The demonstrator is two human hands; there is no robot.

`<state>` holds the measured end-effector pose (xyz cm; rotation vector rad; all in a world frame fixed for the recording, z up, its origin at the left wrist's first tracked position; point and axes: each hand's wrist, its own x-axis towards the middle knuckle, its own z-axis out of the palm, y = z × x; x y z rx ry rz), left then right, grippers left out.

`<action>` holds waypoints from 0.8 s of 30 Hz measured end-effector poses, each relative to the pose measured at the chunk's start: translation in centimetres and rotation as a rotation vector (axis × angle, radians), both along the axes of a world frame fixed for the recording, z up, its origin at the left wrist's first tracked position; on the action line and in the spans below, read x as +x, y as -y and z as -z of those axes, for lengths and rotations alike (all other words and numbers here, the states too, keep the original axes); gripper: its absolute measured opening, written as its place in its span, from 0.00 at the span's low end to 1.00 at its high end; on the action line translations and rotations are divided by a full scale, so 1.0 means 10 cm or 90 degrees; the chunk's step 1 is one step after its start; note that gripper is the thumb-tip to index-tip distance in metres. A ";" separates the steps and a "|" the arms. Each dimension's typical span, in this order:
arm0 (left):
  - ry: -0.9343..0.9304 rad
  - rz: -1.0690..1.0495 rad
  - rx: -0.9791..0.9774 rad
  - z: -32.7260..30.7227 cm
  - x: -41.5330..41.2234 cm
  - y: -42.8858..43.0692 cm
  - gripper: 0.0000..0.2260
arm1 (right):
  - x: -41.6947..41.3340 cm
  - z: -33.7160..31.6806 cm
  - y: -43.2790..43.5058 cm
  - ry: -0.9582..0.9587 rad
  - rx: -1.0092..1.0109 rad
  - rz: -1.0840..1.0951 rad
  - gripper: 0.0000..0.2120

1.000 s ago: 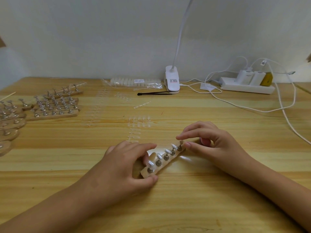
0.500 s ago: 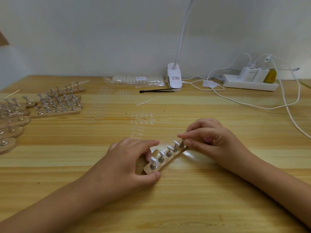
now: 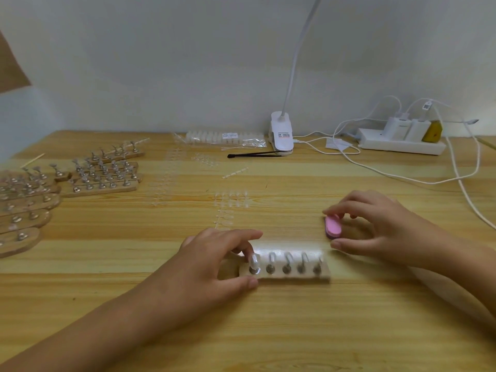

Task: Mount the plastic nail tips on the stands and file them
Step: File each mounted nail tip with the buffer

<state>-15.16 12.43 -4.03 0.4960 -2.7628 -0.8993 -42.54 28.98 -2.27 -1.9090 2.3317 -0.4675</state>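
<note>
Fingers of the left hand pinch the wooden stand; the right hand pinches a pink file (the lamp clip label is unreadable).

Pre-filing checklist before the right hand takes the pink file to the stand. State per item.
1. Stand braced: left hand grips the left end of the wooden stand. ok.
2. Stand seated: it lies flat on the table. ok.
3. Nail tips mounted on all five posts: the leftmost shows clearly, the others are blurred. cannot tell.
4. File gripped: right hand curls over the pink file with the index fingertip at its far end; thumb contact is unclear. cannot tell.
5. File lifted: it lies on the table. not ok.
6. Path from the file to the stand's right end: nothing lies between. ok.
</note>
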 end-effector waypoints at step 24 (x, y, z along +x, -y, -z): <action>-0.064 -0.033 0.069 0.04 -0.20 -0.22 0.08 | 0.48 0.12 0.08 0.224 -0.186 -0.021 0.15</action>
